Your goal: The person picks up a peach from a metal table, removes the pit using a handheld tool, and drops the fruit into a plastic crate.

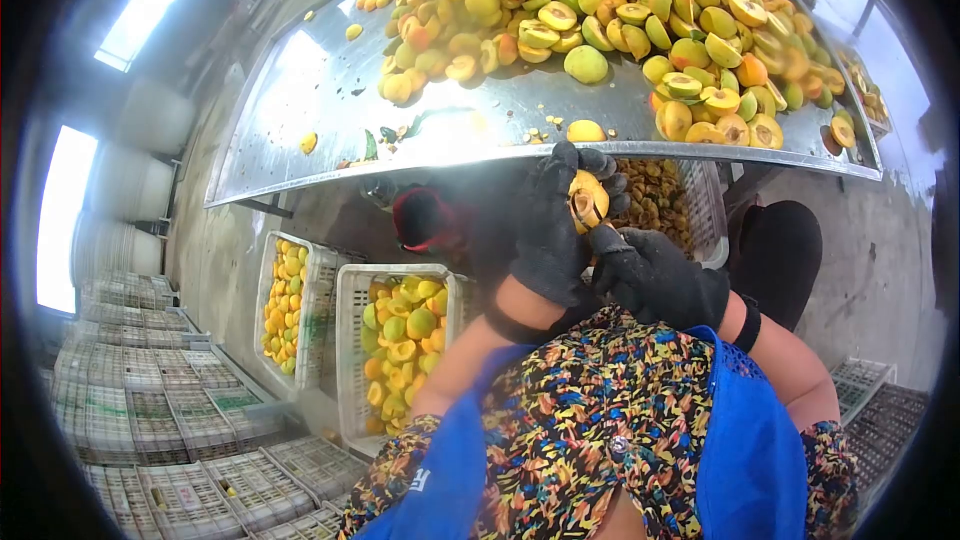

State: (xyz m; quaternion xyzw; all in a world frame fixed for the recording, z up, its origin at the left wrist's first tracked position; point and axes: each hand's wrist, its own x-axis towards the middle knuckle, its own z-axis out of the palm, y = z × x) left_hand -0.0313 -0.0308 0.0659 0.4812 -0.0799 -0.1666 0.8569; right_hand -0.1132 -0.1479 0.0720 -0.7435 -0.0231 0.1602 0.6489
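Observation:
My left hand (552, 230), in a black glove, is wrapped around a yellow-orange peach half (588, 200) just below the edge of the steel table (330, 100). My right hand (660, 280), also in a black glove, presses against the fruit's lower side from the right; whether it holds a tool is hidden. Both hands meet in front of my chest. A large heap of whole and halved peaches (620, 10) covers the far right part of the table. One single peach (585, 130) lies at the table's near edge, just above my hands.
Two white plastic crates with peach halves (400, 340) (285, 290) stand on the floor at lower left. A crate of pits (665, 200) sits under the table behind my hands. Stacked empty crates (150, 410) fill the left floor. A dark stool or bucket (780, 250) is at right.

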